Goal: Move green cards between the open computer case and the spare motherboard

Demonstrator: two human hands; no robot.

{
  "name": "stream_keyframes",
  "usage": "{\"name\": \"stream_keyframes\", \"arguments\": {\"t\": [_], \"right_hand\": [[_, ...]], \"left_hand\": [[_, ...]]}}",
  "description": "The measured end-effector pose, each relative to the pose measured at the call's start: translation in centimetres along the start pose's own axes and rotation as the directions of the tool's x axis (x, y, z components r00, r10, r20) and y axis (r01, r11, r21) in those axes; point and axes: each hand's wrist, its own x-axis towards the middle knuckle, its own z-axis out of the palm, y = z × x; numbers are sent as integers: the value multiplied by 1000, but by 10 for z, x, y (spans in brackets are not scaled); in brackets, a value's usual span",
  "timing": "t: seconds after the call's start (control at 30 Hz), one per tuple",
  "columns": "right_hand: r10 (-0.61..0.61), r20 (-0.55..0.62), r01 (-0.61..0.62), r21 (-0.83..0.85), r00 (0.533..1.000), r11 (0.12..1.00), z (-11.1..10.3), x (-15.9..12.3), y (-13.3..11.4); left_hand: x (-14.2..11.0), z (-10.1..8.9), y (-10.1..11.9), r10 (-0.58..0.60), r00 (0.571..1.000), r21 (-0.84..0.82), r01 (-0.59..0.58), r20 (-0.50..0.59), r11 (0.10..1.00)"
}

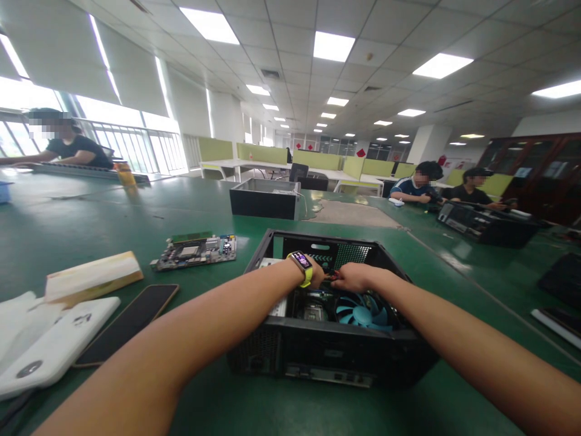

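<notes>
Inside an open black computer case [336,351] on the green table, my two hands meet near the far wall. A thin bundle of red and dark wires [333,275] shows between them. My right hand [356,277] is closed, its fingertips pinching these wires. My left hand [318,274], below a wrist with a yellow-strapped watch [301,266], is closed at the other side of the wires; its fingertips are partly hidden. Nearer in the case lies a blue fan [363,315], with a circuit board and socket [314,311] left of it.
A loose motherboard [197,251] lies left of the case, with a dark phone [129,324], a white power bank-like block [59,345] and a tissue pack [95,277] nearer. Beyond stands another open case [265,203]. Co-workers sit at the left and right, one by a black case [485,224].
</notes>
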Motion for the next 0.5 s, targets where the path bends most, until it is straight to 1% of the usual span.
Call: {"name": "stream_keyframes", "arguments": {"t": [0.1,0.23,0.5], "right_hand": [[2,1,-2,6,1000,1000,0,-1,0],[1,-3,-1,14,1000,1000,-2,-2,0],[-1,14,1,14,1000,1000,-3,-3,1]], "left_hand": [[1,0,1,-35,998,46,32,47,998],[1,0,3,-51,995,88,43,82,995],[-2,-1,5,-54,996,77,49,66,996]]}}
